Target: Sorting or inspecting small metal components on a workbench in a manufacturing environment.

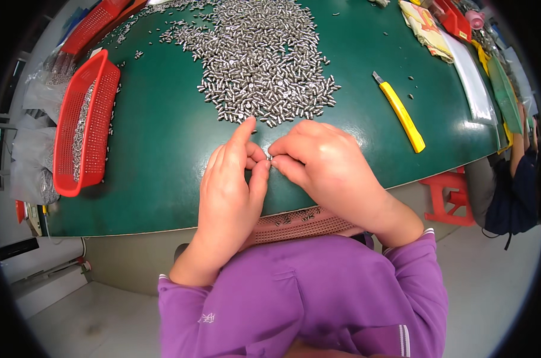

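Right grip: bare hand, thumb and index finger pinched together over the bench, on a small metal piece; the piece is mostly hidden by the fingertips, its exact form too small to tell.

Left grip: bare hand, thumb and a curled finger closed on the same piece from the left; index finger stretched away from the body, its tip at the near edge of the heap.

Heap of metal pieces: many, silver, short, cylindrical; spread in a broad layer just beyond both hands, with stragglers toward the upper left.

Bench: green top, curved by the lens, beneath hands and heap.

Pink basket: perforated, at the near bench edge in front of the wearer's body; a few small dark pieces on it.

Purple garment: worn by the person, white stripes at the cuffs.

Utility knife: yellow handle, blade exposed and directed away from the wearer; lying right of the heap, apart from it.

Red basket: perforated, oblong, at bench left; similar small pieces inside.

Clear plastic bags: several, left of the red basket.

Red bin: upper right.

Red stool: beyond the bench edge, right.

Co-worker: dark clothing, far right, partly visible.
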### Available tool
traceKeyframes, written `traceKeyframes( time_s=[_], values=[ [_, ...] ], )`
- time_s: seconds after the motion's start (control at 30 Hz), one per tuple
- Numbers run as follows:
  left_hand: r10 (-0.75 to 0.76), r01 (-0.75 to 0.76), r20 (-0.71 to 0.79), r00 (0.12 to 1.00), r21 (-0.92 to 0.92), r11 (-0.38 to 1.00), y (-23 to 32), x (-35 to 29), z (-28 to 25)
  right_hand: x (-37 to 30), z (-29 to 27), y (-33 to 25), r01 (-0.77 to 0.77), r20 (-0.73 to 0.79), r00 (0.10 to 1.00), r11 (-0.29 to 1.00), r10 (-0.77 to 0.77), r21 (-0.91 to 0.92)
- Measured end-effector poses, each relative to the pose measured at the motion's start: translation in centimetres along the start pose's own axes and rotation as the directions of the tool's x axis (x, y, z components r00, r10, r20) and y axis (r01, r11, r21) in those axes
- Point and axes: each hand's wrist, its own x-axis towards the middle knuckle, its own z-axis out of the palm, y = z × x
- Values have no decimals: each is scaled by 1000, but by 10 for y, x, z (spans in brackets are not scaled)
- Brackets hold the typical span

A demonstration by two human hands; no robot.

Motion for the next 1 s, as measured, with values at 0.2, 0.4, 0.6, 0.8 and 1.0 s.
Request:
traceKeyframes(
  time_s=[0.2,0.4,0.6,0.8,1.0],
  values=[
    [14,-14,-17,1000,-3,1000,-2,-3,1,-1,3,0,25,-12,1000,999,-24,43],
    [20,-21,-13,1000,-26,999,-3,-6,0,-4,9,1,80,-34,996,993,-77,88],
    [-1,1,10,1000,-71,997,-4,-6,-1,-4,12,-2,65,-61,996,996,-61,65],
    [-44,51,73,996,-93,994,-2,-6,-9,-5,9,0,99,-35,995,992,-97,82],
    [-35,43,76,996,-106,993,-3,-5,-10,-6,5,0,87,-25,996,994,-85,73]
  ],
)
